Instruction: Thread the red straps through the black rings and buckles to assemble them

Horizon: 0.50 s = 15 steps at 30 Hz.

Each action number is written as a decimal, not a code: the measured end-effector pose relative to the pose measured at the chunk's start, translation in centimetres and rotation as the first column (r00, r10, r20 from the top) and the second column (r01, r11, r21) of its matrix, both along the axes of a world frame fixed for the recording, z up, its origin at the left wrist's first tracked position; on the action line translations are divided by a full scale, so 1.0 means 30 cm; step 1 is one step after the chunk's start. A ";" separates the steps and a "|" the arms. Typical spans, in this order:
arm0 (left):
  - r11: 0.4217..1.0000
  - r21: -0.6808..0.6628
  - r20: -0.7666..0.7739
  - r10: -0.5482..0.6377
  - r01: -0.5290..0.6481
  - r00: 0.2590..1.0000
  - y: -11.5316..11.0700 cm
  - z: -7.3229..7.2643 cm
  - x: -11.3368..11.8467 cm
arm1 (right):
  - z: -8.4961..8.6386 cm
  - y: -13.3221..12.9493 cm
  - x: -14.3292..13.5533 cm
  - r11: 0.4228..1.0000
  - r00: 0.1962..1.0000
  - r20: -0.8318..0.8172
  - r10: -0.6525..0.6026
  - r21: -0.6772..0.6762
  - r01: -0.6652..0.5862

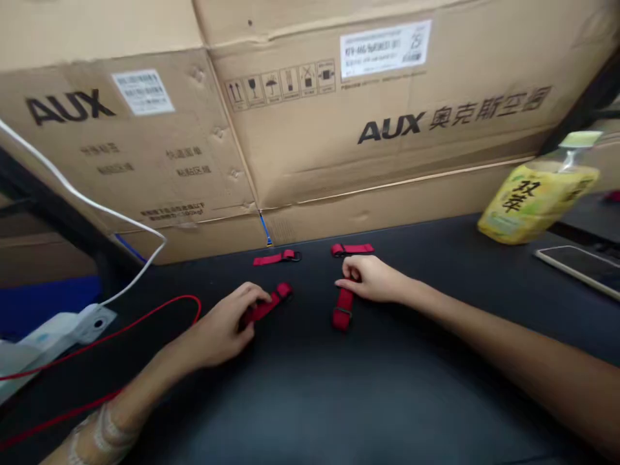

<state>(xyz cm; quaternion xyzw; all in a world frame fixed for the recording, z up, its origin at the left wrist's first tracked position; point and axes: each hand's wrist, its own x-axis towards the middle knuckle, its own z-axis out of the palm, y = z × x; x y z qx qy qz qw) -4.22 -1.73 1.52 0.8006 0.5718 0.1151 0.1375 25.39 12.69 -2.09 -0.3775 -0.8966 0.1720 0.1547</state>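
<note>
Several red straps with dark buckles are on the black tabletop. My left hand (227, 326) is closed round the near end of one red strap (278, 296), whose buckle end points away to the right. Between the fingers of my right hand (371, 278) is the far end of another red strap (343, 310); its buckle end hangs toward me. Behind my left hand lies a flat strap (276, 258) with its buckle at the right. Just beyond my right hand, a further strap (353, 249) has its buckle at the left.
Large cardboard boxes (310, 155) stand along the back of the black table (310, 400). A yellow bottle (537, 194) and a phone (581, 268) are at the right. On the left are a white power strip (53, 339), a white cable and red cables.
</note>
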 end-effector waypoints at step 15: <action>0.997 -0.032 0.012 0.071 -0.071 0.997 0.005 -0.004 0.018 | 0.009 -0.019 -0.015 0.988 0.977 0.150 -0.151 0.049 0.145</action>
